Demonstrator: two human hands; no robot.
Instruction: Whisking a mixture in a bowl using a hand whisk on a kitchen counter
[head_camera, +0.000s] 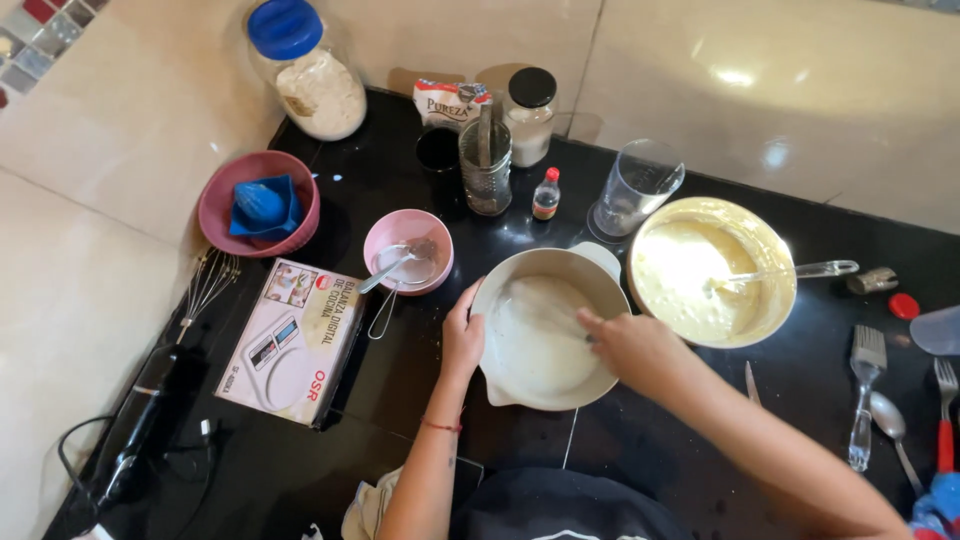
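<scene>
Right hand (632, 345) reaches in over the near-right rim of the white mixing bowl (545, 330), fingers curled shut around a thin utensil whose handle is barely visible; the tool's working end blurs into the pale batter (535, 335), so its kind cannot be told. Left hand (462, 335) sits on the bowl's left rim, thumb and fingers wrapped over the edge, steadying it. The bowl lies directly between the two hands, touching both, its spout pointing away toward the far right and a second lip toward the near left, so its long axis runs diagonally across the black countertop (400, 400).

Just right of it, nearly touching, a yellow bowl (712, 270) holds thicker cream-coloured batter with a clear-handled utensil (800, 270) resting in it. Left of the bowl: small pink bowl (407, 250) with a sieve, then a boxed kitchen scale (292, 340). Farther off, a whisk attachment (205, 285) on a hand mixer.

Right forearm hides part of the counter; the items at the far right edge are cut off
</scene>
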